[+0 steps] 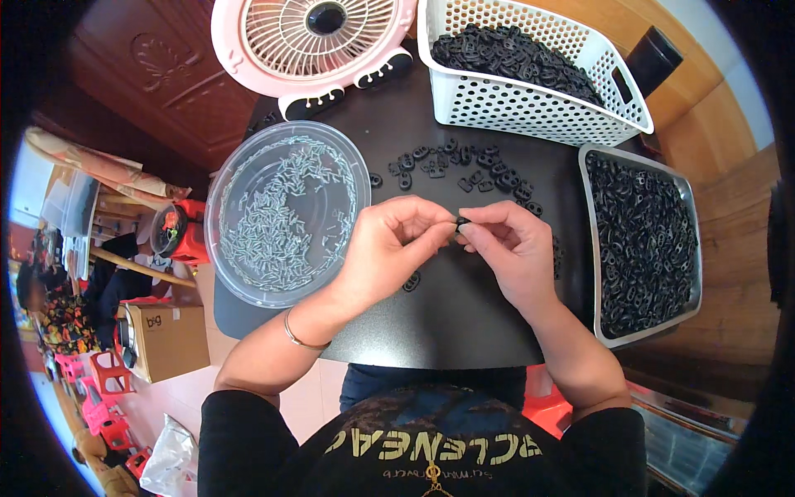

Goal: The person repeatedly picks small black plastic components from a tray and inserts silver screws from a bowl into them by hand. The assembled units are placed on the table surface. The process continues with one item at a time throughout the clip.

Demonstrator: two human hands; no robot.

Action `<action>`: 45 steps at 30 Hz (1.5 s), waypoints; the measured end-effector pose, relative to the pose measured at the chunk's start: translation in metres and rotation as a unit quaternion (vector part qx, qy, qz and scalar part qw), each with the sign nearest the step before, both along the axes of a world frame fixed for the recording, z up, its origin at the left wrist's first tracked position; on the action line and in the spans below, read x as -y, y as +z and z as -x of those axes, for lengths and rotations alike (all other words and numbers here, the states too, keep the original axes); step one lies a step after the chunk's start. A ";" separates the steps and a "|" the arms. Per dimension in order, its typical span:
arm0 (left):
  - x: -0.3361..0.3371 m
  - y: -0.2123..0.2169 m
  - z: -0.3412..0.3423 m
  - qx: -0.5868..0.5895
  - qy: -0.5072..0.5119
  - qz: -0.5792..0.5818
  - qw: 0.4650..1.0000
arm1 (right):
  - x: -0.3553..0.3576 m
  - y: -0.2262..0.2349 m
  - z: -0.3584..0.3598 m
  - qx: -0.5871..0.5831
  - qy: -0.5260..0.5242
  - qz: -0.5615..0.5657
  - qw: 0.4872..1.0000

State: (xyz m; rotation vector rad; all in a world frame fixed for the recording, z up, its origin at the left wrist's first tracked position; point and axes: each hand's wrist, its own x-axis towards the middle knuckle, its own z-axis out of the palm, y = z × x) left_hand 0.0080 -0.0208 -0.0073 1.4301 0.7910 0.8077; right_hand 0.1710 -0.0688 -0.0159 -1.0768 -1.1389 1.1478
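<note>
Pinched tight between both hands' fingertips – one small black piece [461, 222] over the dark table [464, 327].

Left hand [393, 244] and right hand [520, 244] meet at it, thumbs and forefingers closed narrow, the piece mostly hidden by the fingers. Loose black pieces [505, 176] lie just beyond – clear tub [321, 217] of small silvery metal parts [269, 219] to the left, white basket [530, 112] behind, shallow tray [590, 248] of black parts [646, 240] to the right.
</note>
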 end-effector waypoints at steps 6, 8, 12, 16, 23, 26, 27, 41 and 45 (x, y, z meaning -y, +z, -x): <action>-0.006 0.003 -0.002 0.053 0.009 0.039 0.998 | -0.003 -0.001 0.002 -0.034 -0.006 -0.020 0.999; -0.008 0.002 0.001 0.033 -0.006 0.036 0.999 | -0.003 -0.001 0.001 -0.014 -0.014 -0.027 0.999; -0.008 0.002 0.002 0.005 -0.023 0.037 0.999 | -0.003 0.000 0.002 -0.015 -0.016 -0.001 1.000; -0.008 0.001 0.002 0.006 -0.029 0.030 0.999 | -0.002 0.001 0.002 -0.023 -0.011 0.009 1.000; -0.008 0.001 0.004 0.018 -0.041 0.024 0.999 | -0.003 0.003 0.001 -0.037 0.007 0.020 0.999; -0.007 0.002 0.004 0.023 -0.036 0.028 0.999 | -0.003 0.002 -0.001 -0.044 0.020 0.026 0.998; -0.007 0.002 0.004 0.023 -0.036 0.026 0.999 | -0.003 0.002 -0.001 -0.042 0.022 0.028 0.998; -0.002 0.003 0.001 0.002 -0.011 -0.049 0.999 | -0.006 0.000 -0.003 -0.027 0.016 0.014 0.999; -0.004 0.002 0.001 0.007 -0.006 -0.030 0.999 | -0.007 -0.008 -0.002 0.018 -0.005 -0.096 0.995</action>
